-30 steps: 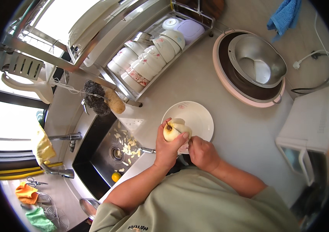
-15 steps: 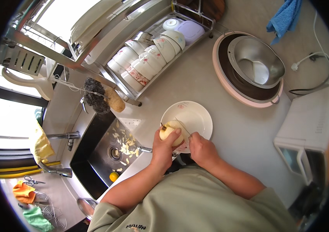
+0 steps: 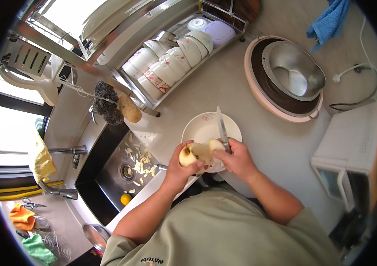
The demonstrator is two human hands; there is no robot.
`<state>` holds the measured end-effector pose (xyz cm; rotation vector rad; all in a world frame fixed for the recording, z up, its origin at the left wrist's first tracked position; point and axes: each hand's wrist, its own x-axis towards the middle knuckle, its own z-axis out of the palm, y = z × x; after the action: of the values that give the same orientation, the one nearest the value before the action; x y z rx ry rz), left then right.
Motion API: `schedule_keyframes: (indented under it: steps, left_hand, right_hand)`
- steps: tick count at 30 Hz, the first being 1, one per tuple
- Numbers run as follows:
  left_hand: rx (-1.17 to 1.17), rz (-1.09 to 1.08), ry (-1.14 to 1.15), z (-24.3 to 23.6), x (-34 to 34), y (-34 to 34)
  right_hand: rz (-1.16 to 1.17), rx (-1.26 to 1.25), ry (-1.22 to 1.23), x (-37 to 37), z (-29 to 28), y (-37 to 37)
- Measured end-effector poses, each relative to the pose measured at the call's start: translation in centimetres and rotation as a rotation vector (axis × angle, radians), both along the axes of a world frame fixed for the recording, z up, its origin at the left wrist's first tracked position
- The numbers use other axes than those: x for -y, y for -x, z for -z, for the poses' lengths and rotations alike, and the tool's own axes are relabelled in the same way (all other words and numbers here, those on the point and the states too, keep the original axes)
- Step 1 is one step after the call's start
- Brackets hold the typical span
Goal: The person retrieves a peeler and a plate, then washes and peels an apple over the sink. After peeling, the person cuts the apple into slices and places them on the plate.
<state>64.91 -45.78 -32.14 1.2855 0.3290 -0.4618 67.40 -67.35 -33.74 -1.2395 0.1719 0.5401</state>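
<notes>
My left hand (image 3: 180, 170) is closed around a peeled pale fruit (image 3: 188, 154) with a dark stem end and a cut-out side. My right hand (image 3: 239, 162) grips a knife (image 3: 221, 124), its blade pointing up and away from me, along with a cut piece of the fruit (image 3: 215, 145) near my thumb. Both hands are close together over a white flowered plate (image 3: 197, 127) on the counter, just right of the sink.
The steel sink (image 3: 112, 176) holds scattered peels and a small yellow fruit (image 3: 126, 199). A bowl rack (image 3: 167, 97) stands behind the plate. Stacked basins (image 3: 263, 97) and a white appliance (image 3: 343, 135) sit at the right. Scrubbers (image 3: 107, 102) hang beside the sink, near a faucet (image 3: 77, 151).
The knife has lifted from the fruit and now points upward. My right hand now has a cut piece with it, slightly apart from the fruit in my left hand.
</notes>
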Motion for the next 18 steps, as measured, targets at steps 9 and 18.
schedule_keyframes:
  steps: [9,18]
  left_hand:
    - [0.024,-0.062,0.093,-0.2,-2.9,-0.6]
    - [-0.031,0.006,0.492,1.0,-5.3,0.4]
  right_hand:
    - [-0.007,-0.26,-0.388,2.6,0.3,-0.5]
    - [-0.039,-0.293,-0.535,2.0,0.3,-0.3]
